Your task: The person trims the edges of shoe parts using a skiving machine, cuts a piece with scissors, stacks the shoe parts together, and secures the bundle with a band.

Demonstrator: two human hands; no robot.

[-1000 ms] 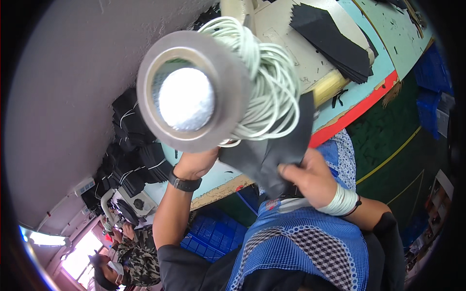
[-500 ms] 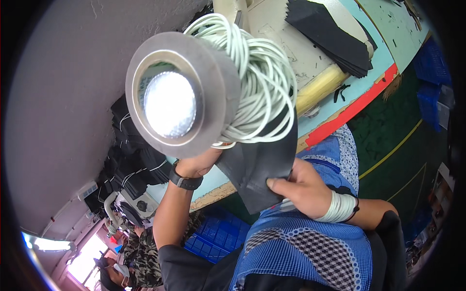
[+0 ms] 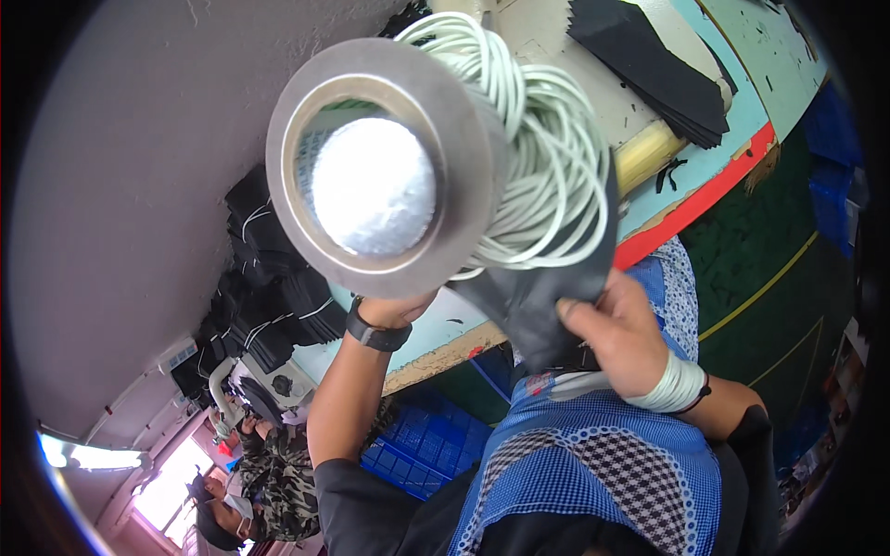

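My right hand (image 3: 619, 332) pinches the edge of a black sheet of flat, flexible material (image 3: 533, 310), with the thumb on top. The sheet hangs over the front of my apron, and its upper part goes behind a bundle of white cord (image 3: 542, 157). At the sheet's left side is my left hand (image 3: 397, 309), below a round lamp (image 3: 375, 190). The lamp hides its fingers, so whether it holds the sheet does not show. White cord is wound round my right wrist; a black watch (image 3: 378, 334) is on my left one.
Layered black pieces (image 3: 649, 69) lie on a machine bed (image 3: 547, 42) at the upper right. Tied black bundles (image 3: 278, 287) are stacked along the wall. Blue crates (image 3: 426, 445) stand below the table edge (image 3: 445, 357). Another person (image 3: 269, 482) sits at the lower left.
The lamp and cord appear farther right and larger as the view shifts. My right hand stays on the black sheet, whose lower end now bends back toward the apron.
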